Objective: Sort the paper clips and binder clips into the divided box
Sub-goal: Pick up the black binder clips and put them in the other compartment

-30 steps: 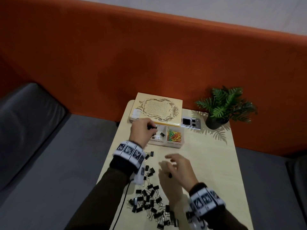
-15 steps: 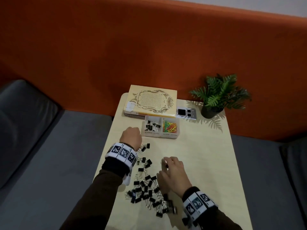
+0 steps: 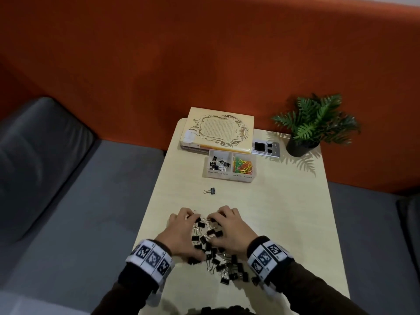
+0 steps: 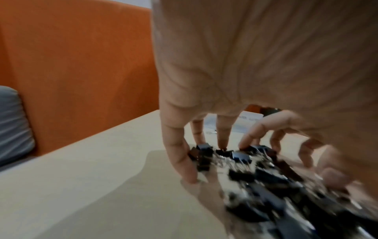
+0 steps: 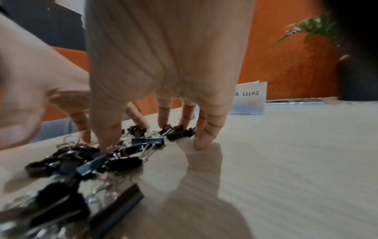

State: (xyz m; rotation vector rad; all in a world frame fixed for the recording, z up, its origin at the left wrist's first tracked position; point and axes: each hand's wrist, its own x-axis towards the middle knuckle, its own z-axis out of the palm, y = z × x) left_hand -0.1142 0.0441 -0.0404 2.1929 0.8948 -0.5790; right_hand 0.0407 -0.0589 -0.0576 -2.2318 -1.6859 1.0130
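From the head view, my left hand (image 3: 181, 233) has come back from the divided box (image 3: 229, 165) and now cups the pile of binder clips (image 3: 213, 253) opposite my right hand (image 3: 229, 233), so I judge I am gathering a bigger batch. One stray clip (image 3: 211, 190) lies between pile and box. In both wrist views the fingers (image 4: 178, 155) are spread, tips down around the clips, pinching none.
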